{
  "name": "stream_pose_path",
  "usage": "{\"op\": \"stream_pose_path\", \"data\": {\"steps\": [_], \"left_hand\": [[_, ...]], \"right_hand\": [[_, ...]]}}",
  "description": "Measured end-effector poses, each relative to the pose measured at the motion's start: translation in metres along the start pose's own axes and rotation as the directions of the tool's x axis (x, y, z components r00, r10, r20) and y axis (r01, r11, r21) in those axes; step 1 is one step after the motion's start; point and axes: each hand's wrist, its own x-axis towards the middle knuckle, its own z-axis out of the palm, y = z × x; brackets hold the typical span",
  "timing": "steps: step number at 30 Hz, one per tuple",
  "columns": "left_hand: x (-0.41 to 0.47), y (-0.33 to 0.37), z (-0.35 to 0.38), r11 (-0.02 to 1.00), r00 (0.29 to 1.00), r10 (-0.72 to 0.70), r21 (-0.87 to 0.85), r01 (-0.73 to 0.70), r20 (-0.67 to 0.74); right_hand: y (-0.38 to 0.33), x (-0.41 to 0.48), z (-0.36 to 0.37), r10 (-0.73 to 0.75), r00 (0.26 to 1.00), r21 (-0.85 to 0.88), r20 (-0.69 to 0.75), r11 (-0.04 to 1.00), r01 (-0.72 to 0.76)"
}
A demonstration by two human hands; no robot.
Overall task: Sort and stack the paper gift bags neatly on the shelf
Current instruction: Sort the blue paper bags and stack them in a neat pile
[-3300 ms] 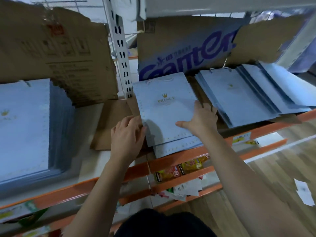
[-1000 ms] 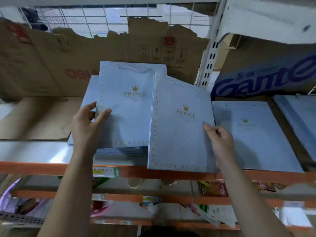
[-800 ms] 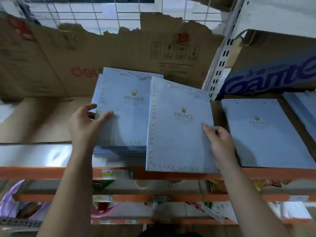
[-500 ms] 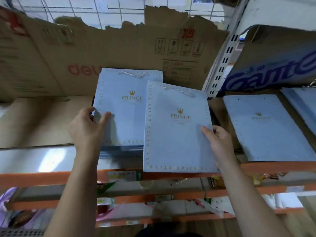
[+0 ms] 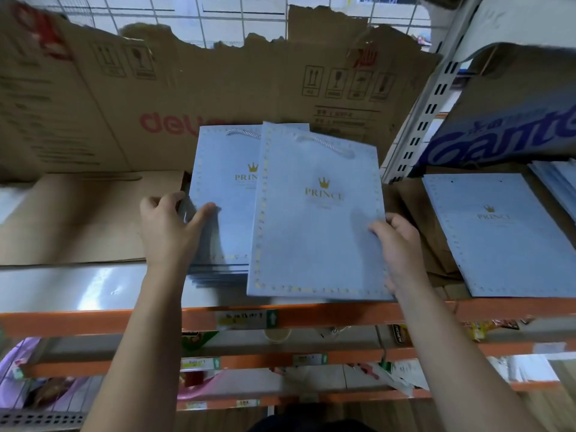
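Note:
A stack of flat light-blue gift bags (image 5: pixel 226 213) with a gold crown and "PRINCE" lies on the shelf (image 5: pixel 93 319). My left hand (image 5: pixel 170 227) grips the stack's left edge, thumb on the top bag. My right hand (image 5: pixel 397 244) holds another light-blue gift bag (image 5: pixel 314 219) by its right edge, thumb on top. That bag overlaps the right half of the stack and hangs a little past the shelf's orange front rail. One more blue bag (image 5: pixel 498 235) lies flat further right.
Torn brown cardboard (image 5: pixel 218 88) lines the shelf's back and floor. A white slotted upright (image 5: pixel 427 113) divides the bays. More blue bags (image 5: pixel 558 182) sit at the far right under a blue-lettered box (image 5: pixel 511 129). Lower shelves hold packaged goods.
The bag in my right hand has slid left, now covering much more of the stack. My left hand has shifted to clasp the stack's left edge. The view turned left from the right bay.

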Motion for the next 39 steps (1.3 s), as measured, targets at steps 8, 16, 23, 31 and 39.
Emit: {"op": "stream_pose_path", "data": {"steps": [8,16,23,31,39], "left_hand": [[-0.027,-0.053,-0.006,0.973,0.994,-0.051,-0.228,0.029,-0.092],[-0.052,-0.051,-0.003,0.974,0.994,0.016,-0.221,-0.039,-0.106],[-0.053,-0.054,0.002,0.985,0.987,0.134,-0.099,-0.142,-0.084],[-0.06,-0.045,0.0,0.972,0.959,0.225,-0.035,-0.234,-0.174],[-0.076,0.021,0.025,0.858,0.867,0.486,0.249,-0.449,-0.108]], "right_hand": [[-0.037,0.025,0.08,-0.155,0.959,-0.041,0.236,0.985,0.169],[-0.035,0.025,0.09,-0.259,0.924,-0.445,0.283,0.818,0.366],[-0.034,0.022,0.084,-0.297,0.898,-0.726,0.325,0.53,0.438],[-0.018,0.016,0.07,-0.327,0.895,-0.768,0.304,0.472,0.433],[-0.011,0.011,0.002,-0.396,0.895,-0.692,0.206,0.587,0.419]]}}
